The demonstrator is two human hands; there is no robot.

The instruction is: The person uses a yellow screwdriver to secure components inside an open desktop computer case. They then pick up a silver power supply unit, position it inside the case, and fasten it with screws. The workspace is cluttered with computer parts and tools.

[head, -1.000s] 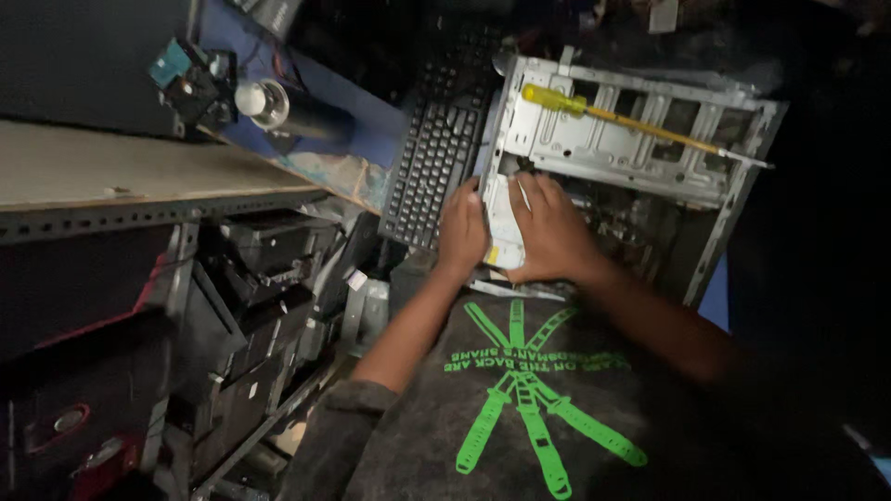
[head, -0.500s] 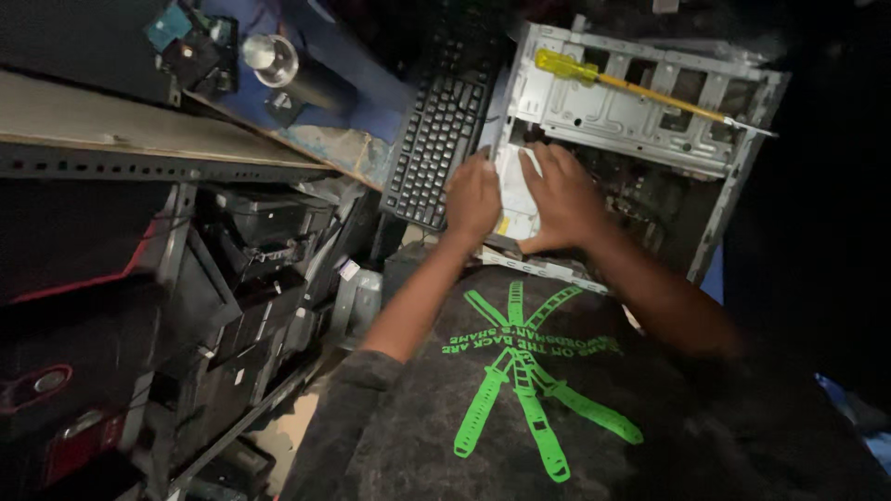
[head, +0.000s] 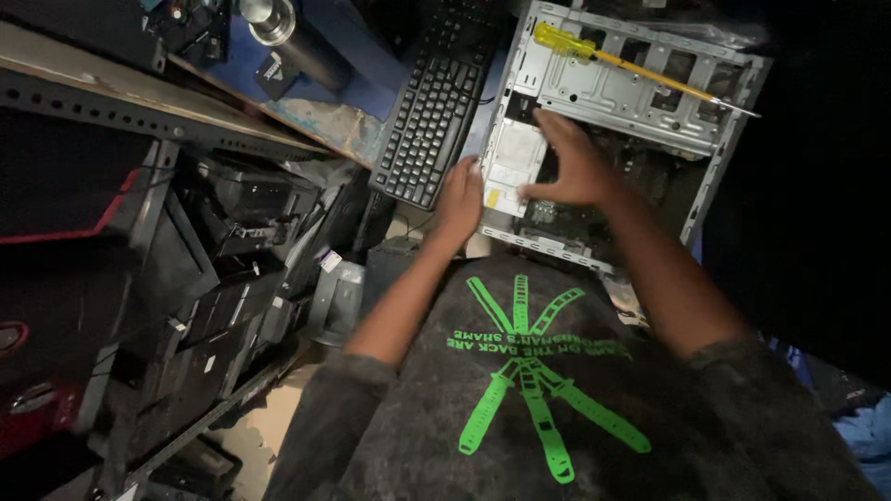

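Open computer case lies on its side, interior facing up, metal frame light grey. Left hand rests at the near-left corner of the case, fingers curled against the edge of the grey drive block; whether it actually grips that edge or only presses on it, cannot tell from this angle. Right hand hovers over the inside of the case just right of the drive block, fingers spread and loosely bent, nothing held in it. Drive block sits in the left end of the case, white label on top, small yellow sticker at its near corner. Yellow-handled screwdriver lies diagonally across the top rail of the case, handle at left, tip pointing right, well apart from both hands. Black keyboard lies just beside the case on its left, tilted. Dark metal flask lies on the blue counter top left. Metal shelf on the left holds stacked dark hardware
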